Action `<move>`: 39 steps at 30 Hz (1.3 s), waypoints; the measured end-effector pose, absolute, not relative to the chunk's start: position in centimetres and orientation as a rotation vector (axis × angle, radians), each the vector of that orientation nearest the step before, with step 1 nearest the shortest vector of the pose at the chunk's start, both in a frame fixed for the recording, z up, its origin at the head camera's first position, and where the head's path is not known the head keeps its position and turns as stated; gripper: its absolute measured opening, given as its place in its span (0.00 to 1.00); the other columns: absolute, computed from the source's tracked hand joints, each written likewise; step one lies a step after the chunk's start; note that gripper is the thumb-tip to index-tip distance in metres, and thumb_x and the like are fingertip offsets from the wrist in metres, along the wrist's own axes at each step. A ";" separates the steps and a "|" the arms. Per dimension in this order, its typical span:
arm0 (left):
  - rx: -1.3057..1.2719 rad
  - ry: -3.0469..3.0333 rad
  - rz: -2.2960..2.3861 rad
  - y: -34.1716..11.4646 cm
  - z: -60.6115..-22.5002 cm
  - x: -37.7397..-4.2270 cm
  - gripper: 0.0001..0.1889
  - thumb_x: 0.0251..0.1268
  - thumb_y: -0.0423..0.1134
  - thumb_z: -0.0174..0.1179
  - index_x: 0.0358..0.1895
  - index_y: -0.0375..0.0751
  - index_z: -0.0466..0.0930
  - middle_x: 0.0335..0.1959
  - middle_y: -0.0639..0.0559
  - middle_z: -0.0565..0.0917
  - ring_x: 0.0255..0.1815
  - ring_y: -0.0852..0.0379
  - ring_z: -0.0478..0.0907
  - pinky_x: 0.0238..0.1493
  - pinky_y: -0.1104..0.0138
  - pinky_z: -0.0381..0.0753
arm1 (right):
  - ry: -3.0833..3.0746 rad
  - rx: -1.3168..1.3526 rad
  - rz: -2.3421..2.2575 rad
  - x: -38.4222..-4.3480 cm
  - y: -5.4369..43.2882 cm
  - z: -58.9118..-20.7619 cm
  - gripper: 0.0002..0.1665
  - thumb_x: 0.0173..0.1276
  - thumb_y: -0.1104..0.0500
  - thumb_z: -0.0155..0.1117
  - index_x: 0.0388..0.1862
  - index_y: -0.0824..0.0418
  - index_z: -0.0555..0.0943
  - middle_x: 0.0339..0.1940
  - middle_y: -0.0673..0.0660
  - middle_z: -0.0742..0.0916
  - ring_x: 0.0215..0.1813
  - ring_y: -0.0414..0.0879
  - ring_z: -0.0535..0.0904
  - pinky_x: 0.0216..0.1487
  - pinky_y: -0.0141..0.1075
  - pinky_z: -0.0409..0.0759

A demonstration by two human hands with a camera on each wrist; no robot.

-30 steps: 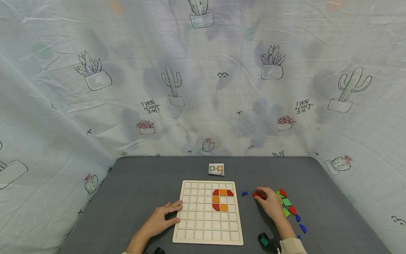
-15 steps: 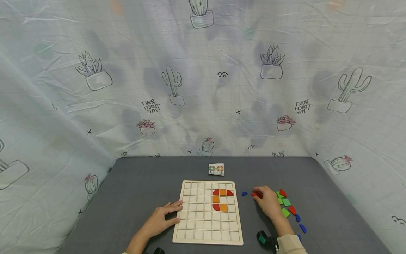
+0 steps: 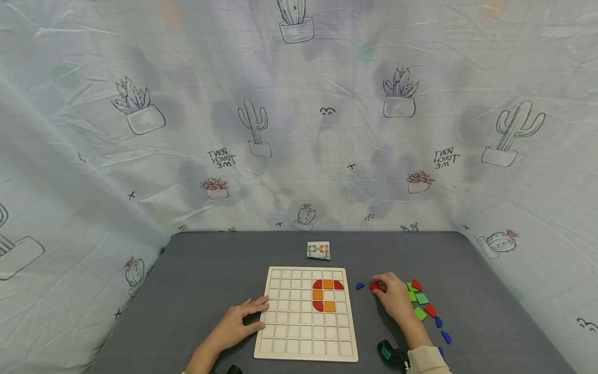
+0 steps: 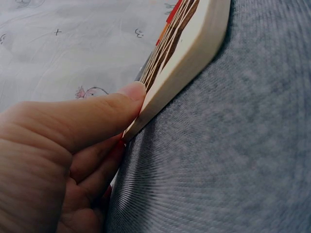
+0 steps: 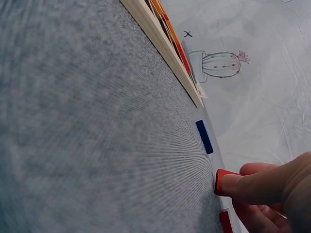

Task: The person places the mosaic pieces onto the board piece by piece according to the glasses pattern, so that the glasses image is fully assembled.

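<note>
A black device (image 3: 392,356) sits beside the right sleeve (image 3: 427,359) at the near side; three blue pieces (image 3: 446,337), one partly covered by the sleeve, lie along the right of that arm; the left hand (image 3: 235,324) rests at the left edge of the wooden grid board (image 3: 289,343), thumb spread wide from the extended fingers, both in contact with the rim; the board lies flat on the grey table (image 3: 224,265) and carries three red tiles (image 3: 318,306) and three orange tiles (image 3: 317,294) in its upper-right cells; green squares (image 3: 422,298) lie grouped right of the board; the right hand (image 3: 394,296) is narrowed to a pinch and holds a red piece (image 5: 221,182) between thumb and finger, well right of the board; a blue half-disc (image 3: 360,286) lies between that piece and the board; a printed card (image 3: 318,250) lies beyond the board; a pale curtain (image 3: 289,166) with plant drawings hangs behind the table.
</note>
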State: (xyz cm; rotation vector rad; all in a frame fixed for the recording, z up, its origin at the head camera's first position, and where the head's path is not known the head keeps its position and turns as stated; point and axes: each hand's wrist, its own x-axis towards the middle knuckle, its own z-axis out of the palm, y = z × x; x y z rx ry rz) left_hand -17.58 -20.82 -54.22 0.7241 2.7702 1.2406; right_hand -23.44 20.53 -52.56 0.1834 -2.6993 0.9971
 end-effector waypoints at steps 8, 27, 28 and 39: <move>0.755 2.795 1.238 -20.9 -54.3 -17.6 0.25 0.61 0.50 0.62 0.59 0.42 0.78 0.64 0.48 0.75 0.65 0.51 0.72 0.68 0.49 0.64 | -2.692 0.104 1.109 -23.2 20.4 -52.2 0.12 0.55 0.68 0.71 0.40 0.63 0.85 0.36 0.56 0.85 0.39 0.50 0.83 0.36 0.37 0.85; 0.751 2.753 1.275 -20.8 -54.2 -17.6 0.25 0.60 0.49 0.62 0.60 0.42 0.78 0.64 0.46 0.74 0.64 0.45 0.72 0.67 0.45 0.62 | -2.613 0.010 1.796 -21.5 16.8 -51.8 0.14 0.54 0.65 0.73 0.40 0.67 0.85 0.34 0.57 0.87 0.33 0.41 0.80 0.30 0.28 0.80; 0.755 2.747 1.282 -20.8 -54.0 -17.6 0.26 0.60 0.50 0.62 0.60 0.42 0.78 0.64 0.46 0.74 0.64 0.45 0.72 0.67 0.45 0.62 | -2.611 0.024 1.804 -21.4 16.6 -51.9 0.14 0.54 0.65 0.73 0.41 0.67 0.85 0.35 0.58 0.87 0.33 0.41 0.80 0.30 0.28 0.80; 0.760 2.737 1.296 -20.9 -54.0 -17.5 0.25 0.60 0.49 0.62 0.60 0.42 0.78 0.64 0.46 0.74 0.64 0.45 0.71 0.68 0.45 0.62 | -2.603 0.046 1.862 -21.0 15.0 -52.7 0.12 0.53 0.67 0.72 0.37 0.69 0.84 0.32 0.58 0.86 0.30 0.41 0.78 0.27 0.28 0.80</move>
